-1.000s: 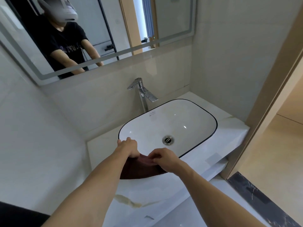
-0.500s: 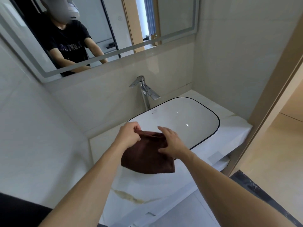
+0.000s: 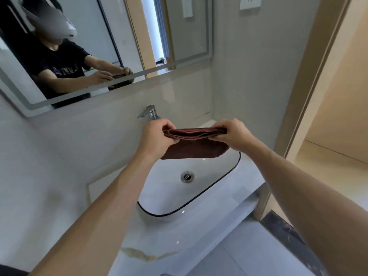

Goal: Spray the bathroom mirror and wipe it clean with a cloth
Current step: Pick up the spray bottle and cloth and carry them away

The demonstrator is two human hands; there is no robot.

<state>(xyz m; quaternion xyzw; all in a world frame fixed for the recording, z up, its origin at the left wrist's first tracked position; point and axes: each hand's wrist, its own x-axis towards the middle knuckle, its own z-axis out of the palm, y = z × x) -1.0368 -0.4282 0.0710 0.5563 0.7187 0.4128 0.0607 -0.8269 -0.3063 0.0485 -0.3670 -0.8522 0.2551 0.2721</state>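
A dark brown cloth is stretched level between both hands above the back of the sink, folded over on itself. My left hand grips its left end and my right hand grips its right end. The bathroom mirror hangs on the wall above and behind, with a lit strip near its border. It reflects a person in a black shirt holding the cloth. No spray bottle is in view.
A white basin with a black rim sits on a pale counter below the hands. A chrome tap stands just behind my left hand. A tiled side wall and a door frame close in on the right.
Both hands lifted the cloth off the counter's front edge, raised it above the basin toward the tap, and pulled it out flat between them. The view tilted upward.
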